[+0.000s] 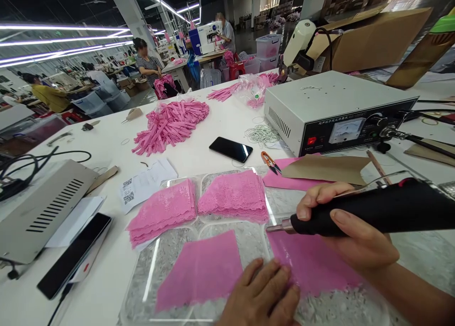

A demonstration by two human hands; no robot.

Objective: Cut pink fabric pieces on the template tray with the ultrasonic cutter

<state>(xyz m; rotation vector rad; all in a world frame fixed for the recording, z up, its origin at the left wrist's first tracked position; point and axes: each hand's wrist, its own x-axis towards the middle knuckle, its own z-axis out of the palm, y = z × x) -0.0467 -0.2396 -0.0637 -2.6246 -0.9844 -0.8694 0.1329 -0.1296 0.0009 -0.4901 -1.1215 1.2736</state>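
Note:
My right hand (pixel 359 231) grips a black handheld ultrasonic welder (pixel 373 210), its metal tip pointing left. That tip is at the upper left corner of a pink fabric piece (pixel 313 264); whether it touches, I cannot tell. My left hand (pixel 263 297) lies with fingers stretched out, fingertips at the left edge of the same piece. To its left, another pink piece (pixel 204 269) lies flat on a clear plastic template (pixel 152 274). Behind are two stacks of lace-patterned pink pieces, a left stack (pixel 163 210) and a right stack (pixel 234 195).
A metered control box (pixel 341 113) stands back right, near orange-handled thread snips (pixel 270 163), brown card (pixel 323 168) and a black phone (pixel 231 149). Pink straps (pixel 170 124) are heaped behind. Another phone (pixel 74 255) and a vented box (pixel 50 207) occupy the left side.

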